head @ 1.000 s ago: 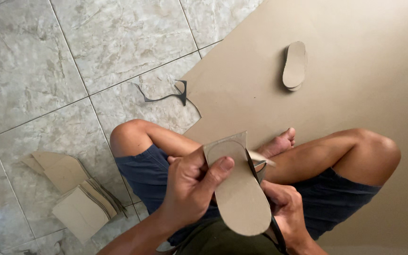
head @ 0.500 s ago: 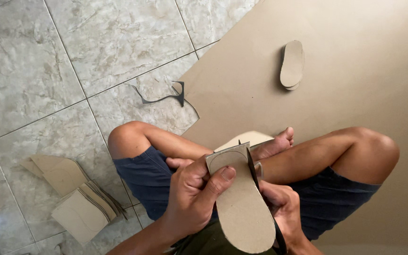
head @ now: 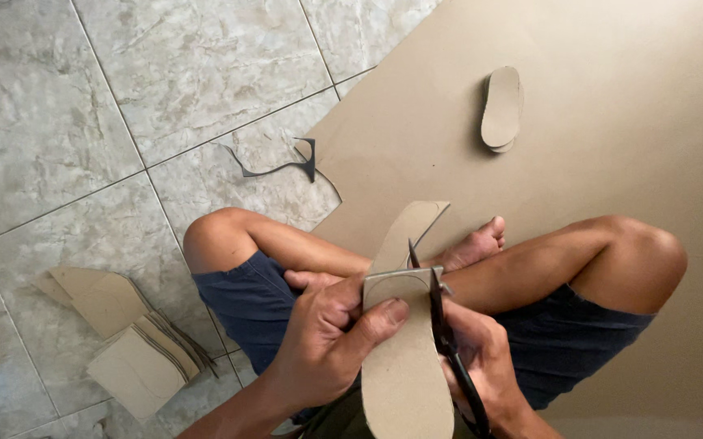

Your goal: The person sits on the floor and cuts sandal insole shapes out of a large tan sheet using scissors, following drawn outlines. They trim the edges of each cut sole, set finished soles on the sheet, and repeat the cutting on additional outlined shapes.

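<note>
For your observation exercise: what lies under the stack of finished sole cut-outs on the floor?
The sole cut-outs rest on a big brown cardboard sheet. The floor beneath that sheet is covered there, so it cannot be seen.

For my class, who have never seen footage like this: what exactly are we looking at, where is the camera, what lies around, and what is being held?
There is no machine here. The camera sits on a person's head and looks straight down, so you see that person's own crossed bare legs and two hands. The person sits on a grey tiled floor, partly on a large brown cardboard sheet.

The left hand has its grip on a sole-shaped cardboard piece, thumb pressed on top. The right hand holds dark scissors at the piece's edge; whether the blades are cutting cannot be told.

Around them: finished sole cutouts stacked on the sheet, a pile of cardboard pieces on the tiles by the left leg, and a thin dark offcut strip near the sheet's edge.
</note>
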A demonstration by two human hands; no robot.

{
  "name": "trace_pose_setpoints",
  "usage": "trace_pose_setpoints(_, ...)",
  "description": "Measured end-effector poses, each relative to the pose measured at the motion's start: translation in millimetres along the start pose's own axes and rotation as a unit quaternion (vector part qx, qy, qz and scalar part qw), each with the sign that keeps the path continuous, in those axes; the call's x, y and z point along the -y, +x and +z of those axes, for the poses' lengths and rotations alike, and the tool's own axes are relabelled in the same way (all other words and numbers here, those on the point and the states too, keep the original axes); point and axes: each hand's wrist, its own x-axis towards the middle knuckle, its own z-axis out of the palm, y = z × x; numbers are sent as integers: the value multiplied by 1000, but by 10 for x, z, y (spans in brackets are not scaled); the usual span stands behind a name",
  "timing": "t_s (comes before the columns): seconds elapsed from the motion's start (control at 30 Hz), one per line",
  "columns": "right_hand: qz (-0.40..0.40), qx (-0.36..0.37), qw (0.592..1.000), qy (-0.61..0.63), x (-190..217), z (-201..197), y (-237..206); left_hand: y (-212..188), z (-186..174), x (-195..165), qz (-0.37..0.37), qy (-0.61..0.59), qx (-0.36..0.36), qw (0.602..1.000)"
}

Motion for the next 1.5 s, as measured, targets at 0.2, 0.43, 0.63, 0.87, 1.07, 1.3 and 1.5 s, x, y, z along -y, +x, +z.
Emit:
trace_pose_setpoints(0.2, 102, -2, 994, -41, 58, 19, 33, 13, -53, -12, -72, -55, 15, 996)
trace_pose_setpoints(0.43, 33, 28, 999, -16, 185, 37, 52, 52, -155, -90, -75, -40, 91, 992)
trace_pose_setpoints(0.63, 73, 44, 994, -69, 324, 34, 106, 113, -253, -164, -108, -67, 120, 985)
trace_pose_setpoints(0.87, 67, 60, 993, -79, 269, -19, 61, 145, -427, -165, -119, -70, 168, 976)
trace_pose_setpoints(1.07, 96, 65, 990, -81, 239, -102, 28, 324, -594, -149, -100, -313, 122, 937)
trace_pose_setpoints(1.3, 87, -17, 996, -22, 115, -84, 90, 66, 232, 263, 67, -143, -61, 986)
trace_pose_setpoints(1.5, 49, -1, 998, -41, 194, -1, 204, 53, 481, 291, -64, -276, -244, 927)
